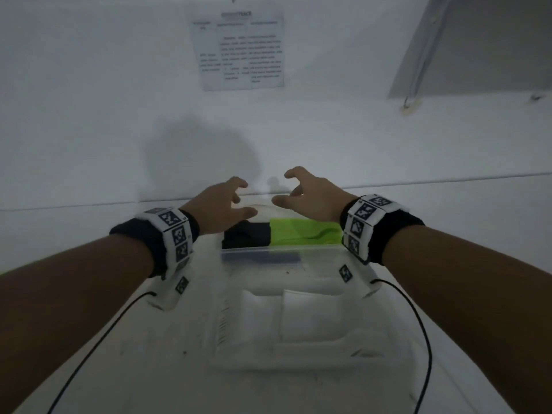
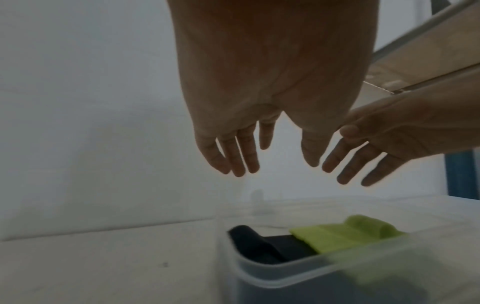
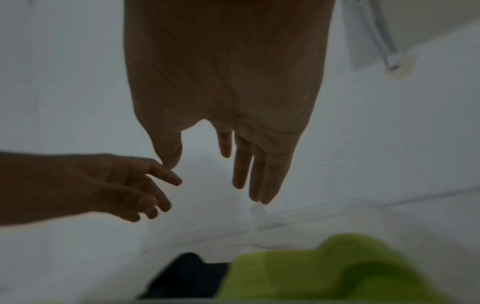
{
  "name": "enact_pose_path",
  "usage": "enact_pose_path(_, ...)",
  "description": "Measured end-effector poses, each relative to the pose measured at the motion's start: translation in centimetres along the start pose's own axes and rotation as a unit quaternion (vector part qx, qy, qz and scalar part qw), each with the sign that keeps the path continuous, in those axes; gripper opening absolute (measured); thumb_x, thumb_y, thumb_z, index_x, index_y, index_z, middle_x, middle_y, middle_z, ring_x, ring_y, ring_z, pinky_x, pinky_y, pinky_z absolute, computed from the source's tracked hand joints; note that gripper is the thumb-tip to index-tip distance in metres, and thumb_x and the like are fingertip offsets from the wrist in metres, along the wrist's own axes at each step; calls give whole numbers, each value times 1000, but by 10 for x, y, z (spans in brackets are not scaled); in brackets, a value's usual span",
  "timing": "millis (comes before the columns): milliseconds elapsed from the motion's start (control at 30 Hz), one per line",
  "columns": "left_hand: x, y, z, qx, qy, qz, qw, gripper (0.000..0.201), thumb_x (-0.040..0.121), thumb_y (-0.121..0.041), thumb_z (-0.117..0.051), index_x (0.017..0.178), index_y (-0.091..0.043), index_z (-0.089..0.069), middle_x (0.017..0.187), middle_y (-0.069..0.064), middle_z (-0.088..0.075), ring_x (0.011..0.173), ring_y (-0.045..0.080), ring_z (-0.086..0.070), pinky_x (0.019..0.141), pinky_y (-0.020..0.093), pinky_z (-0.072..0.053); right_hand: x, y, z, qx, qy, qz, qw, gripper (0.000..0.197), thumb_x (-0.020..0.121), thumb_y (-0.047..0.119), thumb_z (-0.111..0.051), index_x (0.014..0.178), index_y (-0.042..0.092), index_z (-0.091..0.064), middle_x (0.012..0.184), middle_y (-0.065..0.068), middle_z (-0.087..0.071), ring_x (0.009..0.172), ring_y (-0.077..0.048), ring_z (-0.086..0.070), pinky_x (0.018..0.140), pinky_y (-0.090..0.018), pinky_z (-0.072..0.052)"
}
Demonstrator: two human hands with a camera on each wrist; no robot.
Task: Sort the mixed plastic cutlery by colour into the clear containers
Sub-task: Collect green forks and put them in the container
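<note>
A clear container (image 1: 280, 249) stands on the white table and holds a black bundle (image 1: 248, 236) on its left and a lime-green bundle (image 1: 304, 231) on its right. Single pieces cannot be made out in the blur. My left hand (image 1: 246, 198) hovers over the far left of the container, fingers loosely spread and holding nothing. My right hand (image 1: 283, 189) hovers opposite it, also empty. The left wrist view shows the left hand (image 2: 272, 160) above the black bundle (image 2: 265, 244) and green bundle (image 2: 345, 234). In the right wrist view the right hand (image 3: 207, 170) hangs above the green bundle (image 3: 324, 271).
A second clear plastic container (image 1: 298, 324) lies nearer to me on the table. Black cables (image 1: 89, 354) run from both wrists towards me. A white wall with a printed sheet (image 1: 239, 52) rises just behind the table's far edge.
</note>
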State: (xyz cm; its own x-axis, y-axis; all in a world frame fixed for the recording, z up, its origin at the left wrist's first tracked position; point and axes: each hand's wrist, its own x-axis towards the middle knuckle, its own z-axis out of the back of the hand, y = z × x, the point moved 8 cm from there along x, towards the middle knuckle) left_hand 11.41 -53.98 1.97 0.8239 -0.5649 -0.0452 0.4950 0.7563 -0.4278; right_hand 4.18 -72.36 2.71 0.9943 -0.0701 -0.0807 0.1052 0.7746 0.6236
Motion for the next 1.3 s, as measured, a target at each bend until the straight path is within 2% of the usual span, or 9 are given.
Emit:
enact_pose_path(67, -18, 24, 15, 17, -4, 34, 999, 90, 87, -59, -71, 157, -25, -26, 146, 9, -50, 130, 24, -51, 110, 43, -43, 7, 22, -18, 41, 23, -3, 999, 82, 88, 69, -62, 153, 29, -30, 138, -4, -58, 121, -24, -58, 106, -41, -46)
enact_pose_path(133, -43, 49, 30, 14, 3, 70, 997, 99, 86, -62, -71, 161, -26, -16, 156, 10, -41, 140, 26, -44, 115, 46, -39, 14, 49, -41, 50, 42, 11, 998, 86, 86, 71, -63, 153, 29, -31, 142, -5, -55, 119, -24, -60, 106, -45, -49)
enact_pose_path(267, -102, 99, 58, -6, 3, 144, 990, 90, 88, -62, -67, 158, -27, -23, 139, 4, -59, 124, 21, -57, 102, 34, -44, 22, 109, -91, 30, 88, 66, 993, 86, 85, 73, -63, 151, 26, -34, 139, -7, -57, 109, -21, -61, 103, -46, -51)
enact_pose_path(400, -161, 163, 71, -14, 7, 213, 977, 87, 89, -63, -65, 157, -27, -25, 126, 0, -65, 116, 20, -59, 100, 35, -47, 21, 162, -146, 48, 136, 82, 986, 87, 81, 75, -64, 149, 28, -37, 131, -4, -59, 99, -20, -68, 92, -44, -59)
enact_pose_path(600, -235, 255, 79, -7, 3, 261, 965, 85, 90, -63, -64, 156, -24, -28, 126, 3, -65, 115, 23, -60, 102, 41, -48, 16, 224, -238, -28, 184, 105, 977, 85, 85, 74, -62, 150, 26, -37, 144, -6, -55, 129, -25, -54, 108, -43, -44)
enact_pose_path(767, -284, 329, 81, 4, 18, 279, 960, 83, 91, -63, -63, 156, -25, -27, 130, 5, -64, 115, 25, -61, 100, 40, -49, 17, 271, -303, -73, 198, 111, 971, 76, 88, 69, -62, 148, 26, -41, 143, -5, -56, 130, -25, -53, 105, -38, -43)
enact_pose_path(1000, -324, 401, 88, 16, 52, 241, 969, 66, 95, -57, -61, 149, -27, -37, 118, -2, -68, 113, 21, -60, 99, 37, -48, 18, 329, -377, -154, 231, 158, 948, 35, 98, 34, -65, 133, 31, -59, 111, 3, -58, 107, -19, -57, 91, -29, -44)
enact_pose_path(1233, -313, 426, 93, 45, 26, 153, 987, 37, 97, -47, -62, 125, -23, -60, 102, -6, -62, 97, 18, -58, 90, 37, -49, 25, 345, -405, -256, 215, 185, 924, 4, 96, 28, -60, 95, 32, -60, 101, 6, -56, 95, -21, -54, 79, -31, -43)
enact_pose_path(1300, -301, 421, 88, 59, 28, 122, 990, 32, 97, -49, -61, 118, -24, -61, 104, -4, -58, 97, 19, -57, 88, 35, -48, 26, 341, -402, -263, 215, 185, 922, 3, 97, 32, -60, 95, 31, -58, 101, 4, -60, 94, -22, -55, 82, -35, -49)
